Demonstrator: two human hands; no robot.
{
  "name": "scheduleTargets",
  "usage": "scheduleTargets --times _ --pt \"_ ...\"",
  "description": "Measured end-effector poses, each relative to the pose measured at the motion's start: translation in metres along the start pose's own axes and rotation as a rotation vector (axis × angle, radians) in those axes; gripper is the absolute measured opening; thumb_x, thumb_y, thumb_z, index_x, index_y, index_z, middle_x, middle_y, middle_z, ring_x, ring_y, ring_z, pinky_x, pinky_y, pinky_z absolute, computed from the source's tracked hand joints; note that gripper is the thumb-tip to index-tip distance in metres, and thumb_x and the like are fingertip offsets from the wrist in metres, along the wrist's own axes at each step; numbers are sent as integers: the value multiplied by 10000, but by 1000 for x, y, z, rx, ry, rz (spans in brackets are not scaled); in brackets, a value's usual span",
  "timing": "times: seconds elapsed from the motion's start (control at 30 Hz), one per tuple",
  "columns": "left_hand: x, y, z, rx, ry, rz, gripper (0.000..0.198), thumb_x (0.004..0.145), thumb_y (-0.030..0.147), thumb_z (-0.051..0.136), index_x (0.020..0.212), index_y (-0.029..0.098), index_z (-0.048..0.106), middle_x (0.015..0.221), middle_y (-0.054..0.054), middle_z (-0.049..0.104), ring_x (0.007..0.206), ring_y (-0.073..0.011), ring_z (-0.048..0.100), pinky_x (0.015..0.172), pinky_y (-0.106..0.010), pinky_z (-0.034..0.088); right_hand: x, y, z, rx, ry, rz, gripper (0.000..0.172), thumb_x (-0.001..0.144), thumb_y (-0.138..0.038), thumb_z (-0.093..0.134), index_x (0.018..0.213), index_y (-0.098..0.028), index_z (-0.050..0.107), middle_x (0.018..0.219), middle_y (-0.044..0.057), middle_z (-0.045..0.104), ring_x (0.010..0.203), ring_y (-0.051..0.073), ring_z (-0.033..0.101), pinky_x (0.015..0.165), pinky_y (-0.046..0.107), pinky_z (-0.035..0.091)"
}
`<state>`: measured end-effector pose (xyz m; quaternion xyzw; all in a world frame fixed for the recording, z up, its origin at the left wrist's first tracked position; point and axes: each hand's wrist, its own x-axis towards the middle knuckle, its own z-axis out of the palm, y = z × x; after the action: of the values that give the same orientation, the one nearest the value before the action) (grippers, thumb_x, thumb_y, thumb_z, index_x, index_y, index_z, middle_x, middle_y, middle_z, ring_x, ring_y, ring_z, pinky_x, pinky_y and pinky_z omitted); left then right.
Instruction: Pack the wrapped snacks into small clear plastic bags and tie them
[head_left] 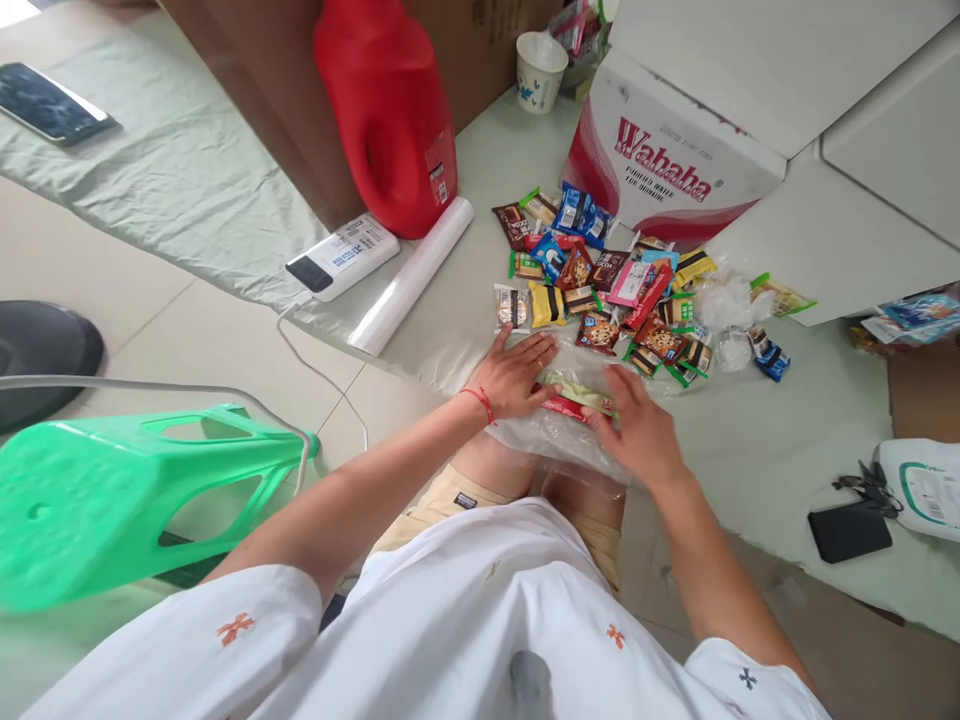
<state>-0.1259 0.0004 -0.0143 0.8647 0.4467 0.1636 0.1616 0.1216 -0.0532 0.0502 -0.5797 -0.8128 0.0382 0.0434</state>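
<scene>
My left hand [514,375], with a red string on its wrist, lies flat with fingers spread on a clear plastic bag [555,440] at the table's near edge. My right hand [637,425] rests on the same bag a little to the right, its fingers blurred by motion. Between the two hands, inside or on the bag, lie a green snack packet [577,392] and a red snack packet [561,406]. Just beyond the hands a pile of several small wrapped snacks [600,285] is scattered on the pale green tablecloth [187,190].
A roll of clear bags [412,275] and a white power bank [343,256] with a cable lie left of the pile. Behind stand a red jug [390,110], a paper cup [540,68] and a Wahaha carton [660,165]. A phone [46,102] is far left, a green stool [135,495] beside me.
</scene>
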Motion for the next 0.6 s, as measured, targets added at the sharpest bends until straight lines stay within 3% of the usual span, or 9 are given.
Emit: scheduleTargets --times 0.13,0.2,0.27,0.33,0.43,0.5,0.6 --pt "0 -1 1 18 0 4 671 1058 564 352 1608 183 411 1671 -109 385 1563 -269 382 1324 -595 -82 58 75 -34 -10 157 394 440 1030 -401 436 1300 -179 704 1060 137 768 937 276 675 788 357 469" --pt "0 -1 0 17 -6 0 648 1072 547 318 1606 195 416 1671 -96 384 1568 -259 373 1327 -586 -83 100 114 -48 -76 167 544 394 1012 -334 456 1216 -166 748 1031 160 763 915 266 641 799 371 423" --pt "0 -1 -2 13 -17 -5 635 1080 535 294 1605 202 421 1669 -88 388 1569 -251 370 1329 -578 -89 142 138 -55 -94 163 584 407 1023 -329 445 1211 -136 750 1097 202 743 953 261 612 826 393 395" --pt "0 0 -3 10 -24 -11 635 1081 538 290 1607 207 419 1670 -84 384 1570 -250 369 1328 -573 -99 179 144 -53 -92 74 587 497 1037 -433 440 1194 -74 746 1124 247 719 975 262 595 843 411 391" --pt "0 0 -3 5 -24 -17 641 1078 548 300 1612 213 411 1672 -82 375 1568 -252 371 1324 -573 -116 215 128 -37 -91 -167 542 619 967 -562 565 1140 7 738 1132 291 701 983 268 583 857 416 399" --pt "0 0 -2 2 -22 -17 639 1077 545 308 1615 214 406 1671 -84 376 1565 -258 379 1324 -580 -110 221 115 -27 -85 -243 500 538 926 -506 647 1119 -14 743 1130 271 711 967 258 580 852 398 399" --pt "1 -1 0 0 -10 -16 621 1081 521 313 1622 226 392 1670 -85 385 1557 -269 394 1325 -602 -85 206 108 -31 -58 -222 472 417 971 -449 563 1045 -90 762 1021 192 737 867 217 569 785 360 392"
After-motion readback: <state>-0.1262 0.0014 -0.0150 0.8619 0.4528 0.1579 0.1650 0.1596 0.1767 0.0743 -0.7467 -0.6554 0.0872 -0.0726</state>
